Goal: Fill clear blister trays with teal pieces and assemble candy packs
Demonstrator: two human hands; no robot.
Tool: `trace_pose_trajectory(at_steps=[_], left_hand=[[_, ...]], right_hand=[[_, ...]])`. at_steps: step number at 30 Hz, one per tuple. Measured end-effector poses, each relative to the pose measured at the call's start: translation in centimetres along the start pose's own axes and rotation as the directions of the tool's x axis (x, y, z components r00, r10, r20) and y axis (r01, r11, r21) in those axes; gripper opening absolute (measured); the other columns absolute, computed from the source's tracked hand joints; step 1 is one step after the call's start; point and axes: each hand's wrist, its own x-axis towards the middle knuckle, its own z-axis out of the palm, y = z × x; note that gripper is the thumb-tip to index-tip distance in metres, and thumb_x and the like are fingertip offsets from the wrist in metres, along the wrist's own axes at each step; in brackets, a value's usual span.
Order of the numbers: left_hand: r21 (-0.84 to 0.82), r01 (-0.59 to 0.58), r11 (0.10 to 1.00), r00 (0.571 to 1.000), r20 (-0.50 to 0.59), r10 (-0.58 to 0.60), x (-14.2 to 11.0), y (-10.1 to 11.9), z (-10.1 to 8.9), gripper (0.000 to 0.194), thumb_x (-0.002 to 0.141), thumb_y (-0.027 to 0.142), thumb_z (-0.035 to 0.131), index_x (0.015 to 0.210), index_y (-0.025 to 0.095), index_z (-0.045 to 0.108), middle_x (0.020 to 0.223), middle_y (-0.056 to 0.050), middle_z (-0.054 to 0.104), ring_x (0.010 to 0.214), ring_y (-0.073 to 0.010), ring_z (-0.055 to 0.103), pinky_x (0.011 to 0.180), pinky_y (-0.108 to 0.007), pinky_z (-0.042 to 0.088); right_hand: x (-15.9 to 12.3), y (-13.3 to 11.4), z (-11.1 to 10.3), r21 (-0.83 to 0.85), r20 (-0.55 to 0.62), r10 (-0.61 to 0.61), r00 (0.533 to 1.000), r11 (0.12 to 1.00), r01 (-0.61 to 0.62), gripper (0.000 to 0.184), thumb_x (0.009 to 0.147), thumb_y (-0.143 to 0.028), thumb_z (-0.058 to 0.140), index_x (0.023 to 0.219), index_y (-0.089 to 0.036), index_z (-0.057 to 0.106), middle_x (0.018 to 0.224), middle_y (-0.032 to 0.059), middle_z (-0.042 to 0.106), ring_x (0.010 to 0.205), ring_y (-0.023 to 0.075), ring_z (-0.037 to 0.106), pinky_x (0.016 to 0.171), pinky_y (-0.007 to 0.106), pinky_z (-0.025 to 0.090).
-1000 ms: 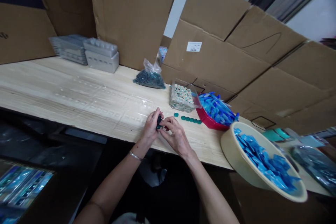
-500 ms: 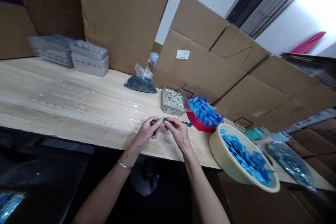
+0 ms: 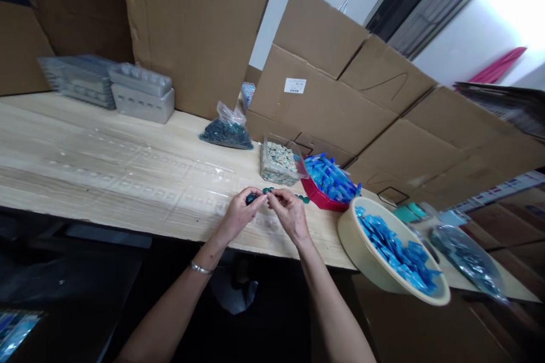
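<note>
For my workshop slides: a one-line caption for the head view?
Left hand holds a small dark teal piece beside right hand over a pale wooden bench.

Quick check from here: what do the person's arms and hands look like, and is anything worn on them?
The left hand and right hand are ungloved, and the forearms show no sleeves. A thin silver bangle circles the left wrist.

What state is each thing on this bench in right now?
left hand: pinching a dark teal piece
right hand: fingers pinched, close beside that piece
teal discs: loose on the bench in a rough line
red tray: heaped with blue pieces
cream basin: holding loose blue packets
plastic bag: filled with dark teal pieces, neck gathered
grey moulded trays: stacked
</note>
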Motion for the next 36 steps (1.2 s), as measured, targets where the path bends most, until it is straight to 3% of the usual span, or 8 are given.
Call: trace_pose_trajectory(at_steps=[4, 10, 15, 22, 25, 28, 32, 36], left_hand=[[0.076, -0.057, 0.995, 0.997, -0.052, 0.061, 0.1, -0.1, 0.0, 0.015, 0.075, 0.034, 0.058, 0.074, 0.019, 0.059, 0.048, 0.006, 0.046, 0.038, -0.0057, 0.035, 0.040, -0.018, 0.029], [0.273, -0.233, 0.934, 0.967, -0.038, 0.252, 0.2, -0.4, 0.0, 0.008, 0.077, 0.024, 0.053, 0.075, 0.019, 0.059, 0.071, 0.001, 0.059, 0.066, -0.0110, 0.052, 0.065, -0.020, 0.040], [0.311, -0.299, 0.902, 0.951, 0.020, 0.308, 0.4, -0.7, -0.3, 0.008, 0.078, 0.021, 0.051, 0.078, 0.019, 0.058, 0.074, 0.001, 0.058, 0.071, -0.0116, 0.053, 0.071, -0.021, 0.040], [0.237, -0.231, 0.944, 0.973, 0.037, 0.229, 0.6, -0.8, -0.7, 0.008, 0.074, 0.020, 0.053, 0.076, 0.020, 0.061, 0.071, 0.001, 0.058, 0.065, -0.0122, 0.050, 0.064, -0.020, 0.039], [0.244, -0.246, 0.938, 0.969, 0.041, 0.244, 0.6, -0.7, -0.7, 0.008, 0.073, 0.020, 0.054, 0.075, 0.021, 0.061, 0.072, 0.001, 0.059, 0.068, -0.0137, 0.051, 0.069, -0.023, 0.040], [0.229, -0.211, 0.950, 0.973, -0.045, 0.226, 0.7, -0.9, -0.6, 0.005, 0.072, 0.020, 0.057, 0.073, 0.021, 0.061, 0.072, 0.000, 0.060, 0.071, -0.0150, 0.053, 0.073, -0.024, 0.040], [0.153, -0.082, 0.985, 0.993, -0.073, 0.094, 0.8, -1.6, -0.5, 0.016, 0.068, 0.026, 0.064, 0.083, 0.021, 0.064, 0.078, -0.001, 0.063, 0.068, -0.0139, 0.055, 0.067, -0.023, 0.041], [0.230, -0.109, 0.967, 0.988, -0.080, 0.131, 0.8, -1.7, -0.5, 0.009, 0.068, 0.021, 0.061, 0.077, 0.021, 0.063, 0.074, -0.001, 0.063, 0.070, -0.0152, 0.055, 0.071, -0.025, 0.041]], right_hand=[[0.0, 0.9, 0.4, 0.097, 0.041, 0.101, 0.994, 0.990, -0.104, 0.026, 0.078, -0.040, 0.059, 0.082, -0.015, 0.067, 0.072, 0.0045, 0.064, 0.057, 0.0141, 0.061, 0.055, 0.026, 0.052], [-0.4, 0.6, 0.1, -0.098, 0.036, -0.141, 0.989, 0.985, 0.144, 0.022, 0.083, -0.028, 0.054, 0.099, -0.017, 0.064, 0.090, 0.0076, 0.064, 0.076, 0.0160, 0.062, 0.069, 0.028, 0.052], [-0.5, 0.8, -0.1, -0.248, 0.110, -0.236, 0.965, 0.934, 0.257, 0.026, 0.086, -0.021, 0.046, 0.107, -0.018, 0.062, 0.093, 0.0084, 0.067, 0.084, 0.0183, 0.063, 0.078, 0.032, 0.050], [-0.4, 1.4, -0.2, -0.178, 0.105, -0.117, 0.987, 0.975, 0.135, 0.023, 0.085, -0.027, 0.049, 0.101, -0.017, 0.064, 0.085, 0.0073, 0.069, 0.072, 0.0179, 0.066, 0.068, 0.029, 0.053], [-0.4, 1.5, 0.0, -0.282, 0.023, -0.192, 0.981, 0.940, 0.191, 0.021, 0.085, -0.025, 0.048, 0.097, -0.017, 0.064, 0.086, 0.0079, 0.069, 0.073, 0.0181, 0.066, 0.069, 0.030, 0.053], [-0.7, 1.7, 0.5, -0.450, -0.032, -0.312, 0.949, 0.853, 0.265, 0.023, 0.087, -0.021, 0.043, 0.099, -0.017, 0.063, 0.087, 0.0095, 0.068, 0.078, 0.0197, 0.065, 0.074, 0.032, 0.052], [-1.5, 1.6, 1.6, -0.576, 0.008, -0.359, 0.933, 0.761, 0.298, 0.026, 0.090, -0.019, 0.038, 0.104, -0.014, 0.060, 0.089, 0.0125, 0.067, 0.082, 0.0219, 0.064, 0.075, 0.035, 0.052], [-2.2, 1.1, 2.5, -0.565, 0.044, -0.366, 0.930, 0.758, 0.325, 0.026, 0.089, -0.018, 0.039, 0.103, -0.014, 0.061, 0.090, 0.0137, 0.066, 0.086, 0.0233, 0.063, 0.077, 0.037, 0.052]])
